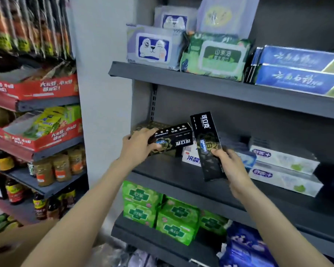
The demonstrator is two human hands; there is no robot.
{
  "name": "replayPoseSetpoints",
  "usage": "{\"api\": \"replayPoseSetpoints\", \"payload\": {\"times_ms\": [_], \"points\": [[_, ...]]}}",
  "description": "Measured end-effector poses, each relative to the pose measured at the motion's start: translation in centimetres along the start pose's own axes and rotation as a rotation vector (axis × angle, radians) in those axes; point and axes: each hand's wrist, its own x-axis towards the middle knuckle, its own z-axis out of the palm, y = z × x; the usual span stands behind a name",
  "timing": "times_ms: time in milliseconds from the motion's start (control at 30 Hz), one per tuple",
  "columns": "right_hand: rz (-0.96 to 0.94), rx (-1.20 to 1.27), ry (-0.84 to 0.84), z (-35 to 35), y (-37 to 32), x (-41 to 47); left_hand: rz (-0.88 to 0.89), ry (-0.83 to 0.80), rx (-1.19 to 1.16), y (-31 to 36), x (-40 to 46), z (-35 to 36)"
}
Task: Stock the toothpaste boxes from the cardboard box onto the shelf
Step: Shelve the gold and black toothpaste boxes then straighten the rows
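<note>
My left hand (139, 143) grips a black toothpaste box (174, 137) lying flat at the left end of the grey middle shelf (181, 176), on top of another dark box. My right hand (231, 166) holds a second black toothpaste box (207, 145) by its lower end, standing it almost upright just right of the first one. Behind it lies a white and red toothpaste box (190, 158). The cardboard box is not clearly in view; a brown blur shows at the bottom left corner.
White toothpaste boxes (283, 166) are stacked to the right on the same shelf. Blue boxes (297, 74) and wet-wipe packs (214, 56) fill the shelf above. Green packs (162, 214) sit below. A rack with sauce bottles (17, 191) stands at the left.
</note>
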Motion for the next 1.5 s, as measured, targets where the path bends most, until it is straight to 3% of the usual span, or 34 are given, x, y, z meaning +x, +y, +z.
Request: {"api": "replayPoseSetpoints", "payload": {"times_ms": [100, 200, 300, 367, 433, 567, 700, 800, 933, 1067, 1133, 1233, 1300, 1400, 1500], "points": [[0.0, 0.048, 0.033, 1.1, -0.5, 3.0, 0.088, -0.135, -0.127, -1.0, 4.5, -0.2], [0.008, 0.118, 0.074, 2.4, -0.9, 6.1, 0.037, -0.201, -0.272, -1.1, 7.4, -0.3], [0.058, 0.186, 0.09, 3.8, -1.2, 8.2, -0.226, -0.193, -0.655, -0.4, 8.9, -0.3], [0.093, 0.264, -0.001, 4.4, -1.1, 8.9, -0.489, -0.177, -1.042, 0.0, 9.6, 0.4], [0.118, 0.338, -0.136, 4.6, -1.1, 9.2, -0.591, -0.165, -1.34, 0.5, 9.9, 1.3], [0.126, 0.411, -0.291, 5.4, -1.6, 9.7, -0.562, -0.204, -1.668, 0.8, 10.7, 3.4], [0.076, 0.335, -0.319, 6.3, -2.5, 10.4, -0.55, -0.207, -1.854, 0.0, 10.9, 4.6], [0.061, 0.256, -0.308, 6.3, -3.5, 11.0, -0.504, -0.155, -1.821, -1.5, 11.4, 4.4], [0.078, 0.139, -0.284, 5.0, -4.2, 11.8, -0.471, 0.125, -1.57, -4.1, 12.9, 3.3], [0.118, 0.077, -0.262, 4.0, -4.3, 12.4, -0.221, -0.096, -0.937, -5.2, 13.5, 2.5], [0.146, 0.075, -0.225, 4.0, -4.1, 12.6, -0.177, -0.254, -0.761, -5.5, 14.3, 2.0], [0.124, 0.074, -0.197, 4.5, -3.8, 12.9, -0.186, -0.342, -0.826, -5.6, 15.8, 1.6], [0.049, 0.06, -0.169, 4.9, -3.7, 13.0, -0.179, -0.263, -0.868, -5.4, 16.5, 1.9], [-0.054, 0.047, -0.105, 5.0, -3.7, 13.1, -0.211, -0.067, -0.735, -5.4, 17.7, 3.0], [-0.075, 0.067, -0.065, 4.6, -3.6, 13.1, -0.216, -0.028, -0.628, -5.2, 18.9, 4.0]]}}
